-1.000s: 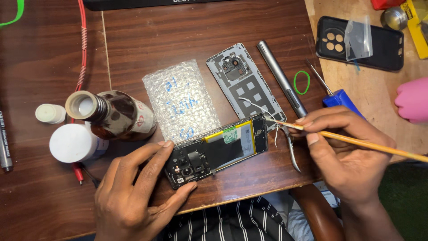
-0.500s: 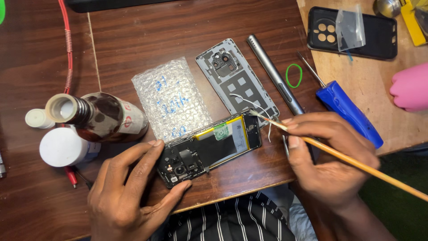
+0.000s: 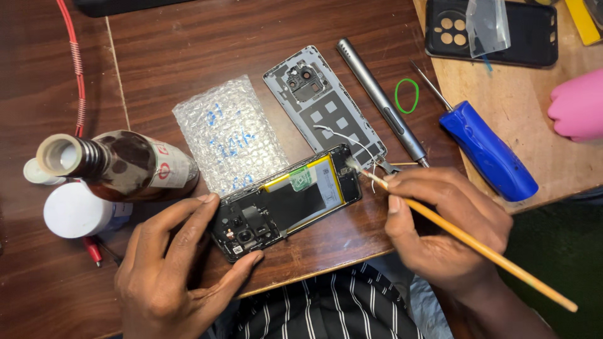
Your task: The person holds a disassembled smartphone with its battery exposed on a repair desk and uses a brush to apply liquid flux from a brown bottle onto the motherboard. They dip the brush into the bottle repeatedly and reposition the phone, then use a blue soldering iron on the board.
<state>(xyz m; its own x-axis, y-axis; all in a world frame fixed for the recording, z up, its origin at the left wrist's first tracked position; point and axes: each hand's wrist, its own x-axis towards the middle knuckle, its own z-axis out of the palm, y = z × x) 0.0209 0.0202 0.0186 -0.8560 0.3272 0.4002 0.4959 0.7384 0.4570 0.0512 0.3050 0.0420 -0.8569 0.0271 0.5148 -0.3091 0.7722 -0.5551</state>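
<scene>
An opened black phone (image 3: pixel 286 201) lies face down near the table's front edge, its battery and circuit board exposed. My left hand (image 3: pixel 176 263) grips its camera end, thumb and fingers on either side. My right hand (image 3: pixel 440 226) holds a thin wooden brush (image 3: pixel 477 245), whose bristle tip touches the phone's far end. Metal tweezers (image 3: pixel 386 166) poke out under my right fingers. The grey back cover (image 3: pixel 330 110) lies just beyond the phone.
A bubble-wrap pouch (image 3: pixel 229 135), a brown glass bottle (image 3: pixel 119 163) lying on its side and a white cap (image 3: pixel 75 210) sit at left. A grey driver pen (image 3: pixel 380 97), green rubber ring (image 3: pixel 406 95), blue screwdriver (image 3: pixel 487 150), black phone case (image 3: pixel 493 31) and pink object (image 3: pixel 581 103) lie at right.
The view has shifted and come closer. Both hands stay on the phone and the brush; the brush tip remains at the phone's far end.
</scene>
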